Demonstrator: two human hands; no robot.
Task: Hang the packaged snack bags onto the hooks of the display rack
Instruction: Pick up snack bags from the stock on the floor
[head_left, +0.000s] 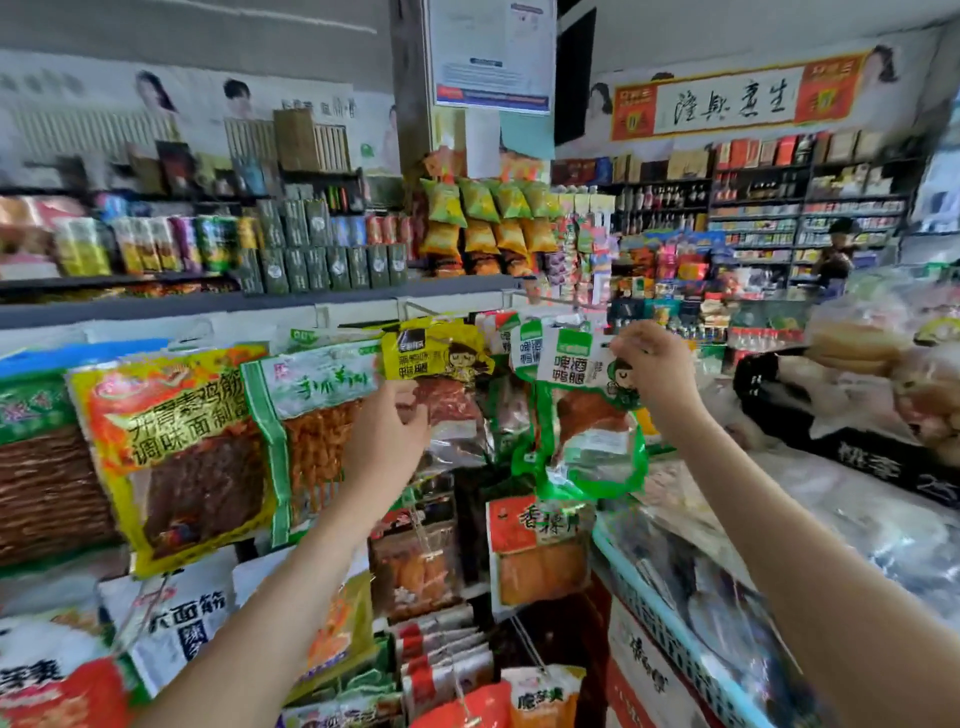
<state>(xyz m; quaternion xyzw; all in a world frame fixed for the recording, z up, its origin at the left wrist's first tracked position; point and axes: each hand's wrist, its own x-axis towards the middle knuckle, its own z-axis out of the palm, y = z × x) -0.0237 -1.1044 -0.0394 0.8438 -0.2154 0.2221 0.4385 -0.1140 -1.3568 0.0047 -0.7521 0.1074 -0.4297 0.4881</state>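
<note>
**Right hand (657, 364) pinching the green bag (587, 410) near the hook (545, 299): risk of a miss**

Pinches the top right edge of the green bag between thumb and curled fingers, high at the front of the display rack (358, 312), just under the shelf. Grips with the left hand (387, 431) the body of the yellow bag (436, 358), fingers curled round it, a little to the left at about the same height. Cannot tell whether the hanging hole of either bag sits over a wire; too blurred there.

Could push the hole beside the hook tip and not over it, because the fingers cover part of the top strip and a second green bag (524, 345) just behind hides the wire. Could then drop the bag at release, down onto the packets on the lower hooks or toward the freezer chest (670, 629) on the right. Could tear the thin strip above the hole if pulled sideways against the wire. Could also knock the neighbouring bags, packed close together, with a forearm. Safer to let go only after feeling the weight hang on the wire.
</note>
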